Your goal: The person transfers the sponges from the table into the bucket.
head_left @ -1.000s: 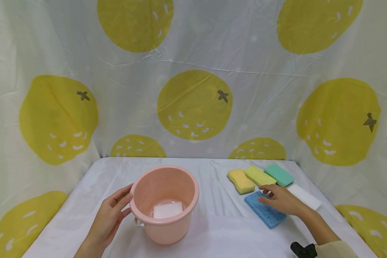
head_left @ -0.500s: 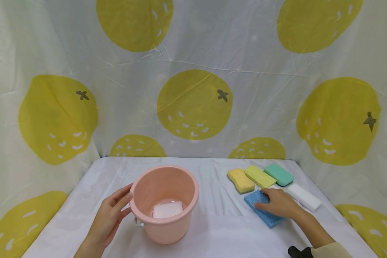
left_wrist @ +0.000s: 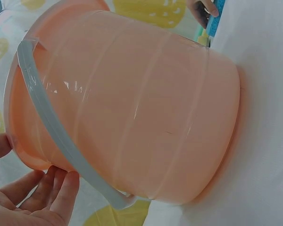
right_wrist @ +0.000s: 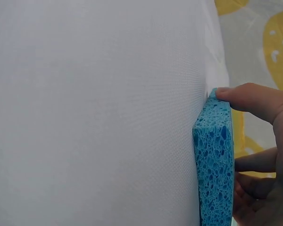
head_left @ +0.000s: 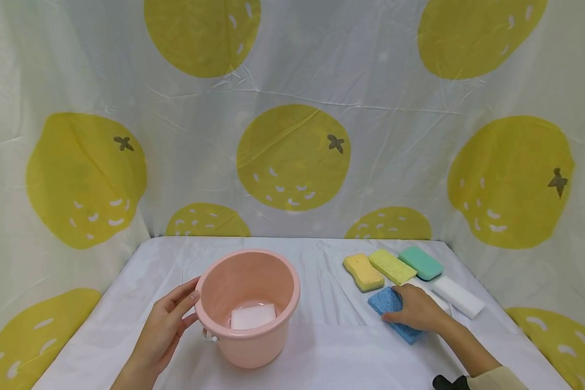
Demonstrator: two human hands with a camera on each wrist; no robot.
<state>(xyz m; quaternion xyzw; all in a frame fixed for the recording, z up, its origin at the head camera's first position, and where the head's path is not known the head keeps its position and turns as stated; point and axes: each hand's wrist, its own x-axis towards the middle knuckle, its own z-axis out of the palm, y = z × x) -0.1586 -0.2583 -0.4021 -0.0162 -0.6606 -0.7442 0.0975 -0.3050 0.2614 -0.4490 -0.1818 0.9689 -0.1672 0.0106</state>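
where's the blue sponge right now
In the head view, the blue sponge is right of the pink bucket, pinched by the right hand, on the near side of the waisted yellow sponge.

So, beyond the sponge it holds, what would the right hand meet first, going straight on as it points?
Past the blue sponge in its grip, the right hand would probably meet the wavy-edged yellow sponge first, in the head view, though depth is unclear.
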